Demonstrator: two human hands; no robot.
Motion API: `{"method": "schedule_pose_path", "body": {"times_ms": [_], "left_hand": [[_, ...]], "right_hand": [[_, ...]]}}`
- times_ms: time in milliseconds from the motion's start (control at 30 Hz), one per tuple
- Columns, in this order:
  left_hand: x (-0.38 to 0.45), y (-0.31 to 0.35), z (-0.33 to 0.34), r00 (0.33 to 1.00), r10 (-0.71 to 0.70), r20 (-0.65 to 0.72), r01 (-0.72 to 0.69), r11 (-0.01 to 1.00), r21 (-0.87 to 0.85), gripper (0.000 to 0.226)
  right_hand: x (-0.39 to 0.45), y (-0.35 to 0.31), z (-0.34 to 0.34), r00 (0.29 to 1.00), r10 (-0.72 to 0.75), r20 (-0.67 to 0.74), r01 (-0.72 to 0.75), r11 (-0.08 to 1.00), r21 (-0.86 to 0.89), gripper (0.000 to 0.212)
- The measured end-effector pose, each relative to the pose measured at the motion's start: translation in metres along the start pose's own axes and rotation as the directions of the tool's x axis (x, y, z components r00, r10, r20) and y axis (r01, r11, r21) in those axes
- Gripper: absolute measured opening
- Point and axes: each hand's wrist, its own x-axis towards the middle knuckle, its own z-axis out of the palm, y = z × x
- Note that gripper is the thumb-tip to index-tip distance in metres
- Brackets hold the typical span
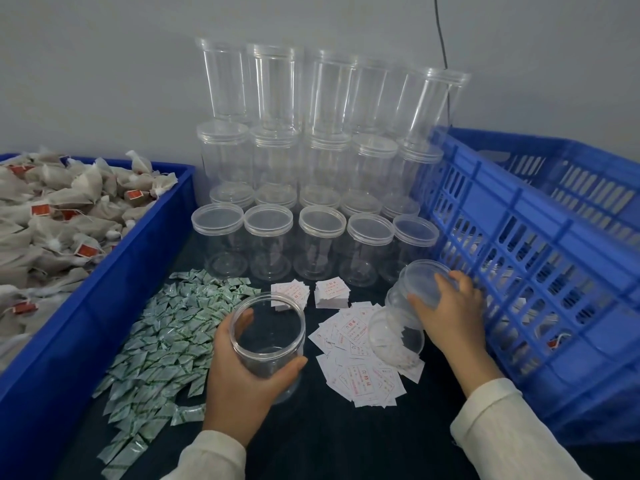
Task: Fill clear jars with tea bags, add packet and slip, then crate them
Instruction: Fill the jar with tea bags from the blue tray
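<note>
The left hand [242, 368] wraps its fingers round an open, empty jar [268, 337] held above the dark table [311, 441]. The right hand [450, 306] grips a second jar [398, 323], tipped on its side over loose paper slips [360, 368], its lid [424, 280] under the fingertips. That smooth jar could roll or scatter slips; the crate [519, 271] stands just beside.

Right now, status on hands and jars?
Left hand grips open empty jar. Right hand holds lidded jar, tilted over slips. Nothing blocking.
</note>
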Motion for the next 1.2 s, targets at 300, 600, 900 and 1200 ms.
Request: {"method": "schedule_pose_path", "body": {"times_ms": [300, 600, 900, 1200], "left_hand": [[-0.001, 0.002, 0.002, 1.000, 0.007, -0.026, -0.006, 0.999, 0.038, 0.091], [0.002, 0.028, -0.012, 0.993, 0.067, -0.098, -0.065, 0.998, 0.026, 0.090], [0.005, 0.058, -0.088, 0.930, 0.133, -0.344, -0.082, 0.984, 0.157, 0.085], [-0.006, 0.066, -0.130, 0.880, 0.145, -0.453, -0.052, 0.976, 0.210, 0.086]], "right_hand": [[-0.002, -0.040, -0.040, 0.977, -0.164, -0.140, 0.194, 0.952, 0.238, 0.052], [-0.014, -0.139, -0.049, 0.866, -0.486, -0.116, 0.494, 0.799, 0.344, 0.047], [-0.030, -0.278, -0.016, 0.611, -0.789, 0.071, 0.692, 0.575, 0.438, 0.035], [-0.047, -0.400, 0.030, 0.387, -0.853, 0.350, 0.760, 0.510, 0.403, 0.034]]}}
